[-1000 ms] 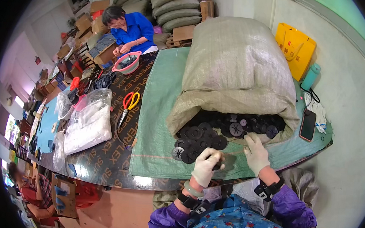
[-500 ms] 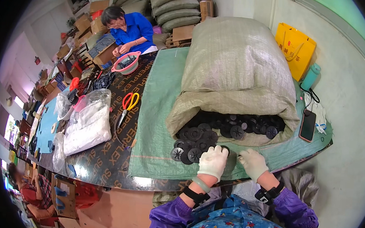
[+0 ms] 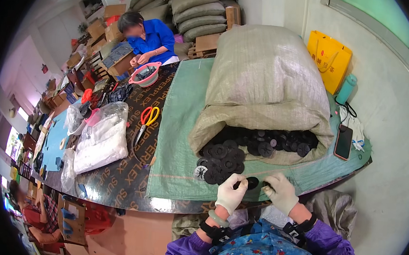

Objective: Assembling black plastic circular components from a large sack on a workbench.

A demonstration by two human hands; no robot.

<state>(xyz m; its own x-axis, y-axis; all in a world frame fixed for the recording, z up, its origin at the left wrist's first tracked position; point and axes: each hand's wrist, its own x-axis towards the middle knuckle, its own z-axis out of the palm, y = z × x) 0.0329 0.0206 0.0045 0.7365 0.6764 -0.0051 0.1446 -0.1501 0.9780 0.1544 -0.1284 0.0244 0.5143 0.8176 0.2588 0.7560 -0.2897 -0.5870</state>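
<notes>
My left hand [image 3: 231,193], in a white glove, pinches the edge of a black round disc [image 3: 253,182] above the green woven sheet [image 3: 173,172]. To its right, my gloved right hand [image 3: 281,194] has its fingers drawn together, with a small dark bit at the tips that I cannot make out. A loose pile of black discs [image 3: 219,152] with slotted centres lies just beyond my left hand. It spills from the open mouth of a large grey-green woven sack [image 3: 269,80], where more black discs show.
Left on the dark table lie red-and-yellow scissors [image 3: 149,116] and a clear bag with white contents [image 3: 101,144]. A co-worker in blue [image 3: 154,36] sits beyond a pink basket [image 3: 145,75]. At right are a phone [image 3: 343,141], a teal bottle [image 3: 346,89] and a yellow bag [image 3: 329,60].
My left hand has drawn back from the pile's edge toward me, and a black disc now shows between my hands. My right hand has come slightly nearer to me.
</notes>
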